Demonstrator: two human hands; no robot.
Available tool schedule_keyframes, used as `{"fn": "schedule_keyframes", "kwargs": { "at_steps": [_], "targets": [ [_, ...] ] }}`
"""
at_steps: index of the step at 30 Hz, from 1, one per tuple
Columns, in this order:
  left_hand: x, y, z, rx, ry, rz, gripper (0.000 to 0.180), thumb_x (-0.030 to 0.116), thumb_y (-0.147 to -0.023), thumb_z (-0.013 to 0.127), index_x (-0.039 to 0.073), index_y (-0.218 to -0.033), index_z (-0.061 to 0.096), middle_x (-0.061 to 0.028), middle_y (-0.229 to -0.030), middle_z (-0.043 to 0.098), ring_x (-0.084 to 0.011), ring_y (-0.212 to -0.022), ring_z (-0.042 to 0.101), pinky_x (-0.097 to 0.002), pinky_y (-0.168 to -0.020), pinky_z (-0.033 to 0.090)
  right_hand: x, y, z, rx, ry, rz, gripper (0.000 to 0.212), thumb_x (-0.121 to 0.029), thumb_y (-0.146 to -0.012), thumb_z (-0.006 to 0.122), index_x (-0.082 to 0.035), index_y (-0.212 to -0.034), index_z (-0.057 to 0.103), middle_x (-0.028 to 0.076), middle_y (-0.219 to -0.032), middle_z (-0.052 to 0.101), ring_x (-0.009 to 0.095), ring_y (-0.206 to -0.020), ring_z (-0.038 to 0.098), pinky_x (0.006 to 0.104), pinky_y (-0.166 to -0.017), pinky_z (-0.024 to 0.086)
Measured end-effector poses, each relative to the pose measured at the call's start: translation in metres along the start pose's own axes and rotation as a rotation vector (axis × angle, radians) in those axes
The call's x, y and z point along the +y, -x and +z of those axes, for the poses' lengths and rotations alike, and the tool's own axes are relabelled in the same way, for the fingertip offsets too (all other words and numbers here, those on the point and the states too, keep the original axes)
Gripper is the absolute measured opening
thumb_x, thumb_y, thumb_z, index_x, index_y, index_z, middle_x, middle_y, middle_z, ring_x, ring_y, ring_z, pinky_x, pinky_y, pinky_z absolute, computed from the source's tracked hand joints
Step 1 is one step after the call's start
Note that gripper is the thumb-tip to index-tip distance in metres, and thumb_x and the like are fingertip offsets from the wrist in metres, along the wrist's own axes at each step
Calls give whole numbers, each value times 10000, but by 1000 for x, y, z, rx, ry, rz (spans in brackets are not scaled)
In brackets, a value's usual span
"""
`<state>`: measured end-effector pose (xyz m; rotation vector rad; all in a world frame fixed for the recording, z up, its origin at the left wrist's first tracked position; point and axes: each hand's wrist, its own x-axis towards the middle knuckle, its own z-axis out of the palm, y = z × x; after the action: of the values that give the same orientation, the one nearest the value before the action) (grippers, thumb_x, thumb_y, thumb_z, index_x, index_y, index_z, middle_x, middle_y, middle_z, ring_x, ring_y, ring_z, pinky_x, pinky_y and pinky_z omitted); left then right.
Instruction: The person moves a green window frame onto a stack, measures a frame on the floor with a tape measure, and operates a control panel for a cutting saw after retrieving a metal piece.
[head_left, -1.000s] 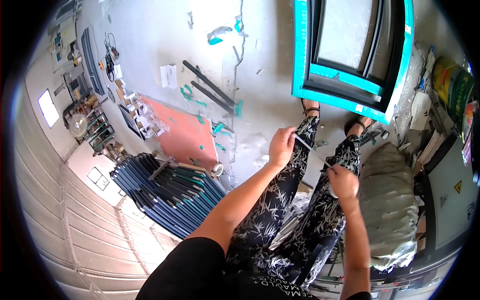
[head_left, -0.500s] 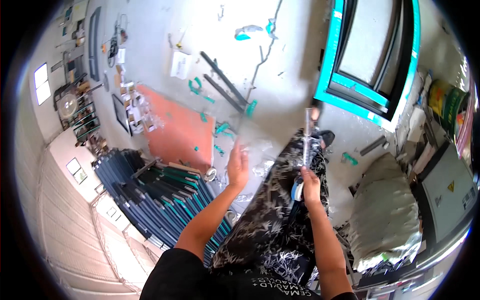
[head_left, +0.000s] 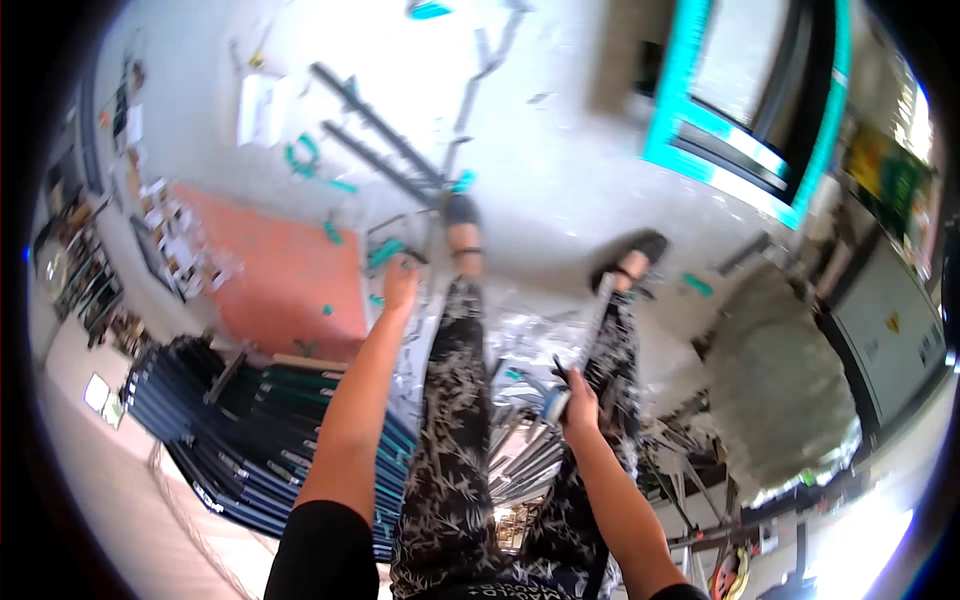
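Note:
My right hand (head_left: 580,408) is closed around a tool with a blue-and-white body (head_left: 553,404), held low in front of my right leg. From it a long, narrow silvery strip (head_left: 601,318) points toward my right foot; blur hides its exact kind. A small black part sticks out beside the fingers. My left hand (head_left: 400,287) hangs out ahead on the left, its fingers slightly apart and somewhat smeared. Nothing held shows clearly in it, though a dark piece and a teal scrap (head_left: 384,252) appear behind the fingertips.
Two dark bars (head_left: 385,135) lie on the floor ahead. A teal-edged dark frame (head_left: 668,130) stands at the upper right. An orange-red board (head_left: 290,280) and stacked dark profiles (head_left: 250,420) are on the left. A bulky sack (head_left: 775,390) and grey cabinet (head_left: 885,335) flank the right.
My left hand has swung left and away from my body. The right hand has dropped lower with the tool. Both feet now show, and the floor has shifted in view.

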<state>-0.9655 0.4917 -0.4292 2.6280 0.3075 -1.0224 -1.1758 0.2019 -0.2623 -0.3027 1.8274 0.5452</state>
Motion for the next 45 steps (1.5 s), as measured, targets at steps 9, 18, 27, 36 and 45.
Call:
{"fn": "schedule_keyframes", "kwargs": {
  "at_steps": [9,18,27,36,45],
  "targets": [
    [-42,-159,37,32,612,-273,400,220,-833,612,13,-1145,472,-54,-802,562,-108,-654,533,-231,-545,438,22,30,66,-162,-10,159,347,-356,-916,471,-26,-1014,517,78,-666,514,203,-568,510,314,-533,439],
    [-28,-207,41,38,759,-427,532,87,-692,692,-47,-1150,456,-150,-962,570,-200,-784,573,-322,-643,476,23,16,78,-81,-108,79,384,-421,-917,438,-55,-1001,518,65,-630,485,198,-584,472,329,-575,400],
    [12,24,-130,-305,947,-233,192,121,-659,484,55,-839,471,-48,-628,487,-133,-503,476,-264,-472,402,64,-15,47,-38,466,-307,342,-344,-919,490,-42,-899,648,-29,-690,500,84,-614,465,214,-579,388],
    [121,285,-258,-292,983,138,378,399,-950,384,36,-889,473,-5,-599,453,-68,-493,427,-210,-461,335,-8,299,113,-665,206,-594,390,-369,-920,469,-4,-914,607,73,-598,568,132,-469,523,242,-444,417],
    [217,373,-331,-107,997,535,386,393,-965,322,43,-883,464,-24,-586,485,-94,-464,441,-228,-444,343,1,453,56,-861,161,-831,362,-343,-923,469,4,-918,575,89,-629,584,164,-477,546,258,-434,428]
  ]
}}
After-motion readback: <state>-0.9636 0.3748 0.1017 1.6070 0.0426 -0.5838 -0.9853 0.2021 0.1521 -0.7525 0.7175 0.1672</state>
